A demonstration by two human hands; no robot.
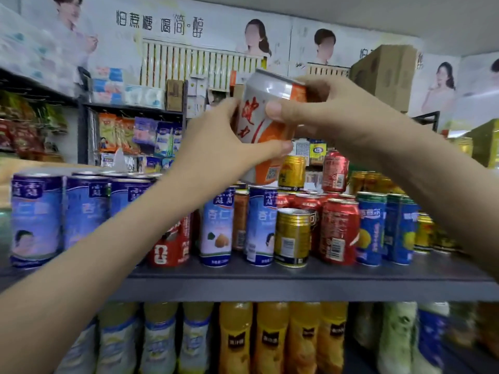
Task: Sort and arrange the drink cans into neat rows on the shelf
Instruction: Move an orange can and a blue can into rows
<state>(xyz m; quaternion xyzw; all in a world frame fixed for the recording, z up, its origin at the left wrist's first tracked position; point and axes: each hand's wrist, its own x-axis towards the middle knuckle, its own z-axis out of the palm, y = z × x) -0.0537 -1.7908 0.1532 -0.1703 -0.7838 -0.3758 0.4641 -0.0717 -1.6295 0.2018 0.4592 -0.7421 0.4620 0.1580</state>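
A white and orange can (266, 125) with red characters is held up above the grey shelf (297, 284), tilted a little. My left hand (224, 139) grips its lower left side and my right hand (324, 112) grips its upper right side. On the shelf below stand blue and white cans (36, 220) in a row at the left. Gold cans (292, 237), red cans (339, 233) and blue lemon cans (372, 229) are mixed at the middle and right. A red can (171, 244) stands partly hidden behind my left forearm.
Bottles of yellow and orange drink (270, 338) fill the shelf below. Behind the cans stand further shelves with snack packets (129, 136). A cardboard box (386, 74) sits high at the right. More gold cans (293, 171) and a red can (334, 171) are stacked on the back row.
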